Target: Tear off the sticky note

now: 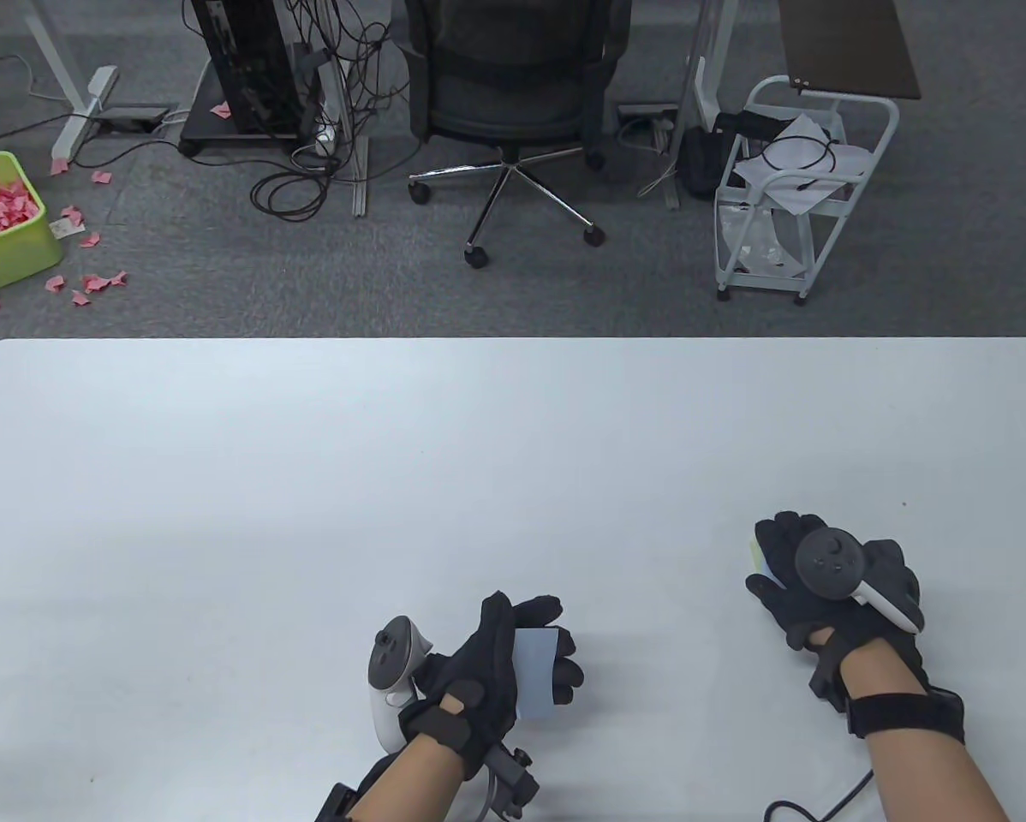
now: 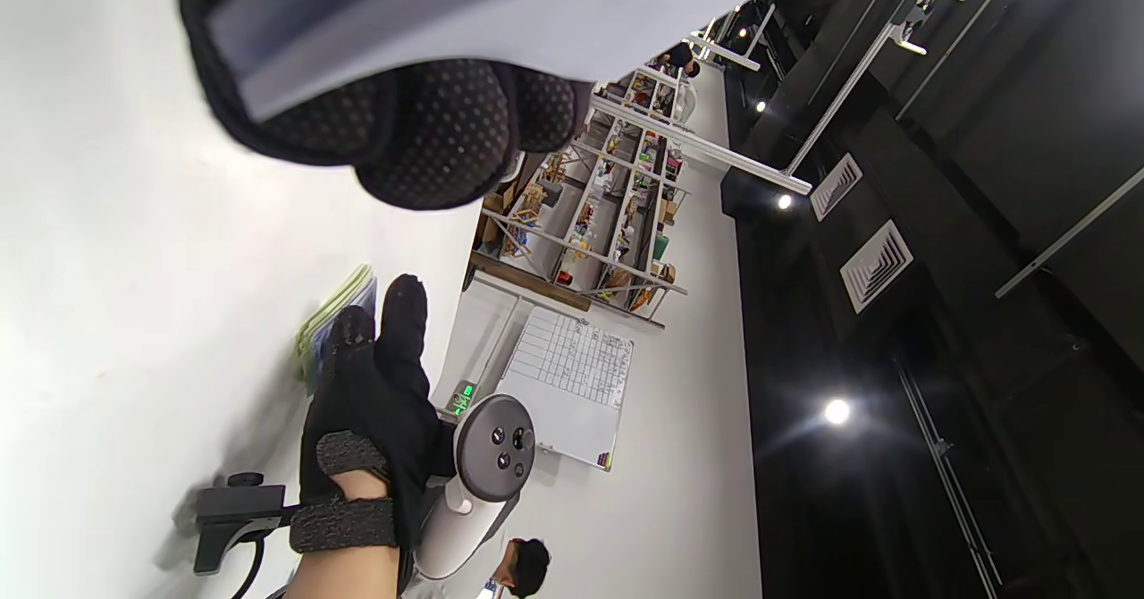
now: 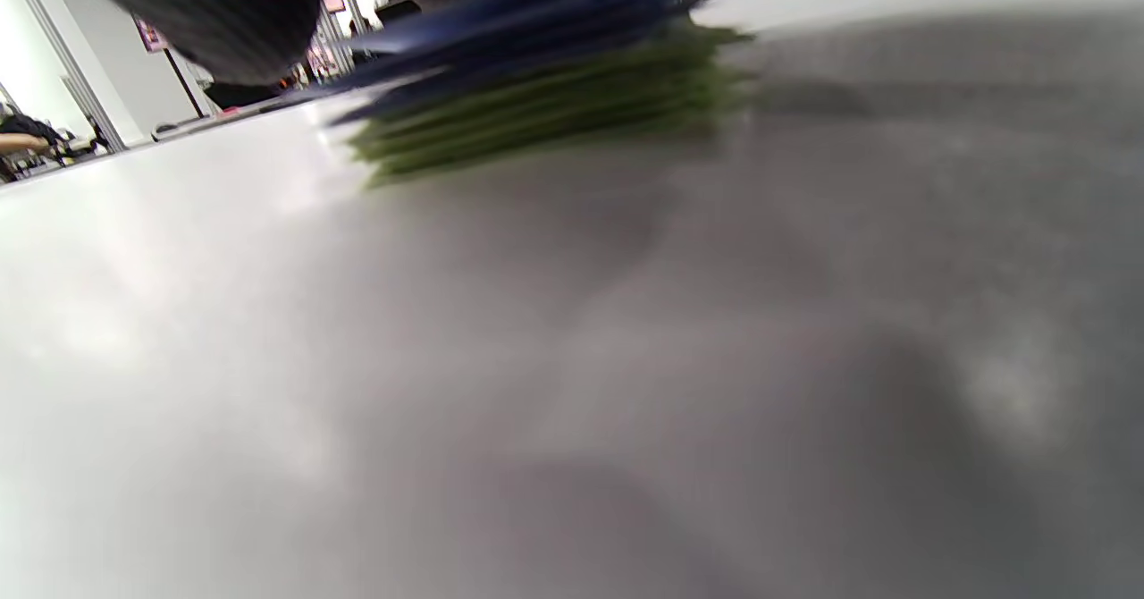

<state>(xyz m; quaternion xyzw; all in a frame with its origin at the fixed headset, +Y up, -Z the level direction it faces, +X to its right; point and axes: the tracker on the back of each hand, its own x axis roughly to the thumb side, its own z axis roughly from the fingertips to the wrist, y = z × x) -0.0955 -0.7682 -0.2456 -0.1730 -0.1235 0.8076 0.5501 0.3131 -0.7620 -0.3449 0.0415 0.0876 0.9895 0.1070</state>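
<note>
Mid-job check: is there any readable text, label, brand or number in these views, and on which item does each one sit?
No text reads clearly.
Pale blue sticky note in the left hand: blank.
White gridded wall board: writing too small to read.
Small green-lit display: digits blurred.
Green and blue note pad under the right hand: blurred, nothing legible.

A big white table (image 1: 307,479) with round corners holds a small stack of green and blue paper notes (image 3: 545,89), under the right hand.
</note>
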